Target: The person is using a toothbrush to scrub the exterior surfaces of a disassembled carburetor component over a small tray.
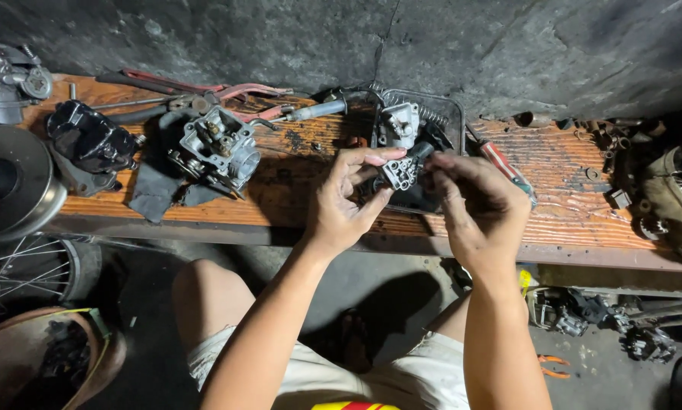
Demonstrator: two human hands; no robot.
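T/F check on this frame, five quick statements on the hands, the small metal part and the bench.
1. Both hands hold the small metal part. True: left hand and right hand grip it together.
2. The carburetor body lies on a dark rag. True.
3. The red-handled screwdriver is in the right hand. False: it lies on the wooden bench.
4. The bench is bare metal. False: it is wood.
5. The spoked wheel sits on the bench. False: it is below it, at left.

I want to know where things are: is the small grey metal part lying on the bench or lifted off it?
Lifted: both hands, left hand and right hand, pinch the small metal part above the wooden bench.
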